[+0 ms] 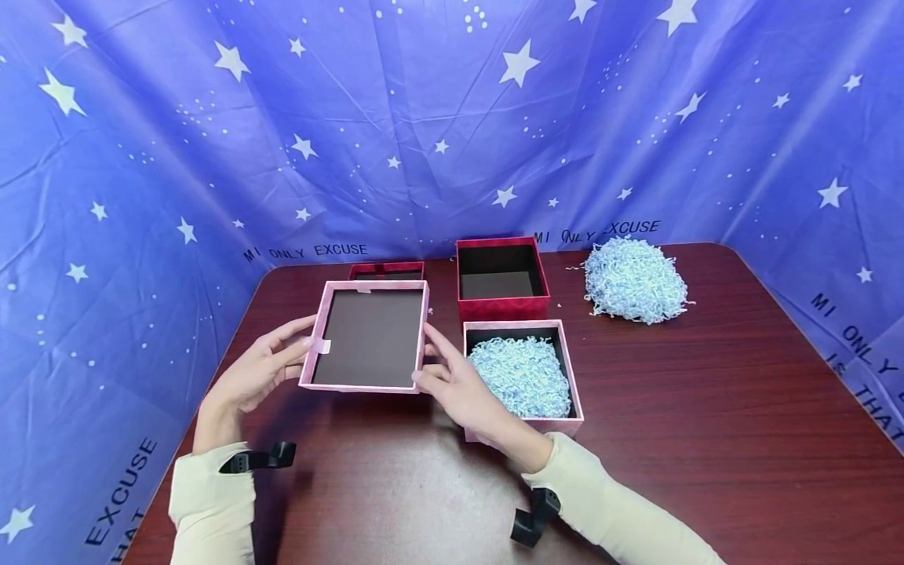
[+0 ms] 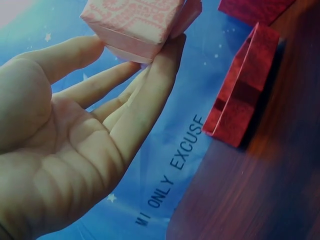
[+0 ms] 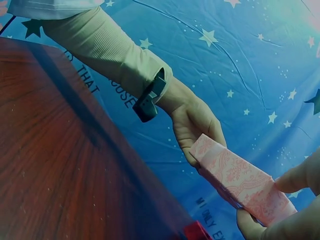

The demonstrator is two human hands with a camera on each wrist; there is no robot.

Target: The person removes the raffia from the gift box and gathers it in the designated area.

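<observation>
From the head camera, a person holds a shallow pink patterned cardboard box lid [image 1: 369, 336] above the dark red wood-grain surface [image 1: 706, 439], its dark inside turned up toward the camera. The left hand [image 1: 257, 373] takes the lid's left edge, fingers stretched along the rim, thumb on the near side. The right hand [image 1: 455, 384] takes the right edge, thumb on the rim and fingers reaching up the side. Both forearms wear cream sleeves with black wrist straps and come in from the near edge. Just right of the lid sits an open pink square box [image 1: 572, 392] filled with pale blue shredded paper [image 1: 520, 374]. Behind it stands an open dark red square box [image 1: 503, 302], with a dark red lid [image 1: 386, 270] lying to its left. A loose heap of pale blue paper shreds [image 1: 636, 278] lies well apart at the far right.

From the left wrist camera, the left hand [image 2: 75, 150] shows its open palm, fingers [image 2: 150, 95] nearly straight, their tips pressed against the pink lid's [image 2: 135, 22] corner. The dark red lid [image 2: 240, 95] rests on the surface below.

From the right wrist camera, the right hand's fingers [image 3: 295, 177] pinch the near end of the pink lid [image 3: 240, 182], while the left hand [image 3: 195, 125] holds its far end, wrist bent down.
</observation>
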